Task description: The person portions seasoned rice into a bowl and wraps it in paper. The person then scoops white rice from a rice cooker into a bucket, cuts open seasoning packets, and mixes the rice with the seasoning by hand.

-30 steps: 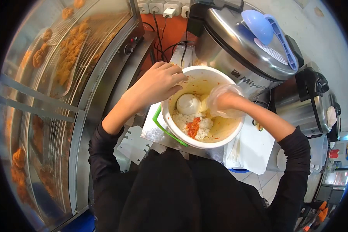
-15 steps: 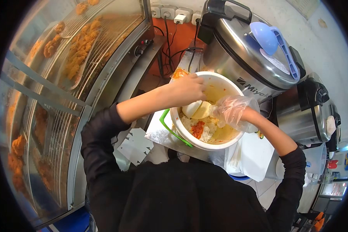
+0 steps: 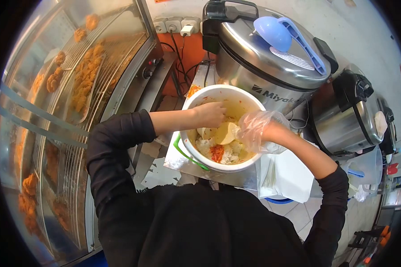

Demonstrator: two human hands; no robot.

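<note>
A white round tub (image 3: 192, 153) with a green handle (image 3: 189, 156) stands before me, with white rice (image 3: 229, 153) and red chili sauce (image 3: 217, 153) inside. My left hand (image 3: 210, 114) reaches over the left rim, fingers curled round a white cup-like thing (image 3: 205, 132) that it partly hides. In a clear plastic glove, my right hand (image 3: 260, 129) comes in over the right rim. It grips a pale rice paddle (image 3: 227, 132), whose broad blade rests at the rice, close to the white cup-like thing; its handle is hidden in the glove.
A large steel rice cooker (image 3: 254, 66) stands behind the tub, a blue scoop (image 3: 274, 34) on its lid. Another cooker (image 3: 343, 118) is farther right. White paper sheets (image 3: 289, 175) lie right of the tub. A glass warmer with fried chicken (image 3: 88, 73) fills the left side.
My left hand has gone lower into the tub with the white cup-like thing. The paddle stays over the rice in my right hand. The view has shifted, so the tub appears farther left.
</note>
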